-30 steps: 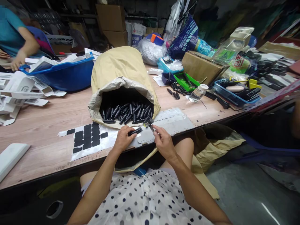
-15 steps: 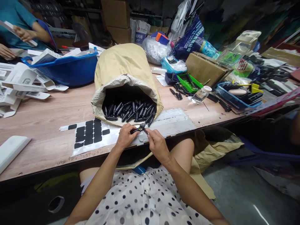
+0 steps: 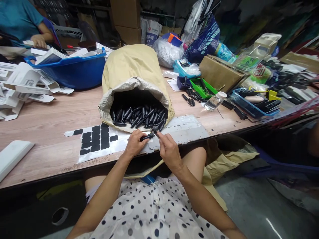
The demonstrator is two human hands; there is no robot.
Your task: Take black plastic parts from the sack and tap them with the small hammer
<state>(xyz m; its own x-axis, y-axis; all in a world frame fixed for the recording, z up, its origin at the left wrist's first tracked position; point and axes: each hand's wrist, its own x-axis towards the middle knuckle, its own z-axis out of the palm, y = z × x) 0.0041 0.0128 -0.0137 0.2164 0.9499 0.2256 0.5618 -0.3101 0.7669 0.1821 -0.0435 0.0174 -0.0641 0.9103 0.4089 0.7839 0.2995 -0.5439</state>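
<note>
In my left hand [image 3: 135,142] is a slim black tube-shaped part [image 3: 149,136], its free end pointing right. Thumb and fingers of my right hand [image 3: 169,150] pinch a small dark round-ended piece [image 3: 155,128], whose exact kind I cannot make out. The two pieces are close together at the table's front edge, just before the mouth of a tan paper sack [image 3: 136,61]. Many black tapered parts [image 3: 139,116] lie loose inside the sack. To the left of my hands is a white backing sheet [image 3: 117,146] bearing rows of black rounded-square stickers [image 3: 96,137].
A grey board [image 3: 185,127] lies right of the sack. Beyond are a green tray [image 3: 203,89], a clear bottle [image 3: 215,101] and a blue basket [image 3: 254,108]. On the left stand a blue tub [image 3: 72,74] of white boxes and a white case [image 3: 15,156]. Another person sits behind.
The black part in my left hand now lies apart from the round-ended piece, which sits slightly higher by my right fingertips. The yellow ring between them no longer shows. The other person's hand has lowered.
</note>
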